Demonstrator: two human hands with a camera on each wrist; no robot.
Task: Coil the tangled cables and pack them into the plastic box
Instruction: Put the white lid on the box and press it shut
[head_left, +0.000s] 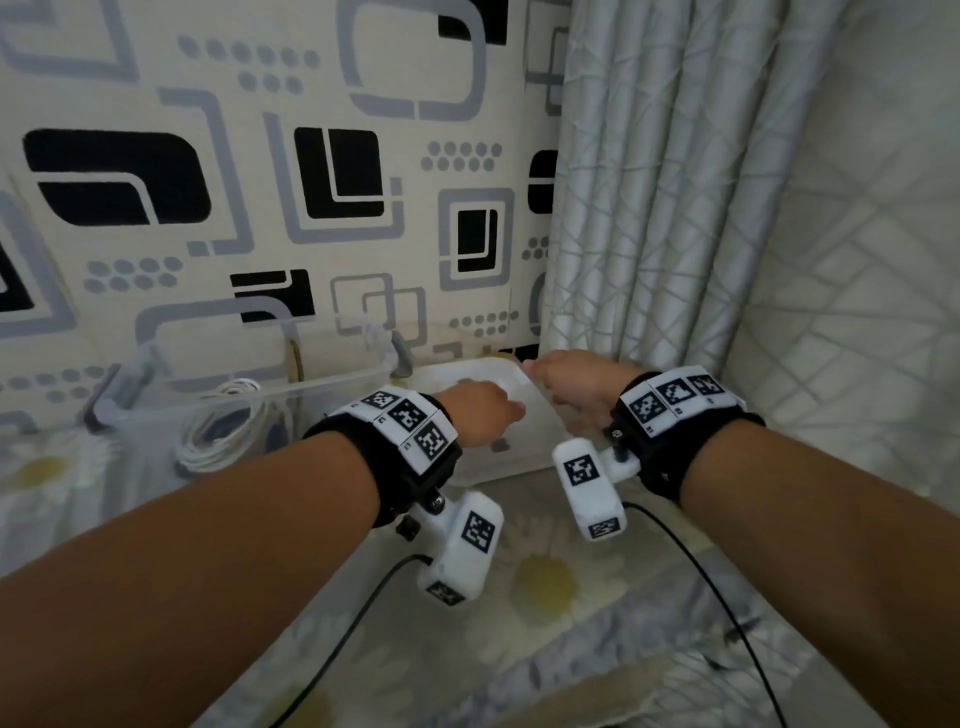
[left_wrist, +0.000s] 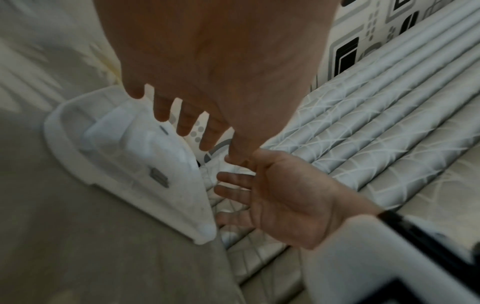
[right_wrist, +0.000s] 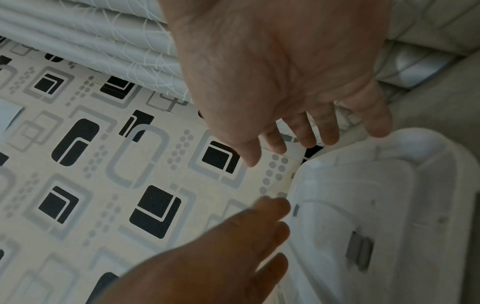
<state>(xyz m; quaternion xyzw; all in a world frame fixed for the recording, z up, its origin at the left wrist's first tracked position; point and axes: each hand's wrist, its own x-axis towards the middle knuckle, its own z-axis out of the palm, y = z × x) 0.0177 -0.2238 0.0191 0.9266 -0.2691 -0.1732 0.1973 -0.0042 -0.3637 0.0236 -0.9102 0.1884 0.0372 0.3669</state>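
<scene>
Two things matter here: the box and its lid. The clear box stands at the left against the patterned wall, and a white coil already lies inside it. The lid lies flat just to the right of the box, between it and the curtain, its long axis running roughly from you toward the wall, as far as the head view lets you judge.

Both your hands are at the lid. Your left hand hovers over its left part with fingers straight and spread; your right hand is at the far right corner, fingers loosely extended. In neither wrist view does a finger curl round the rim, so both grips are apart and hold nothing.

The coming move likely turns on this: the lid must travel leftward onto the box, and your left hand is the nearer to the box. Expect to take the lid by its two long edges.

The bed beneath carries a daisy print; black leads from the wrist cameras trail over it.
</scene>
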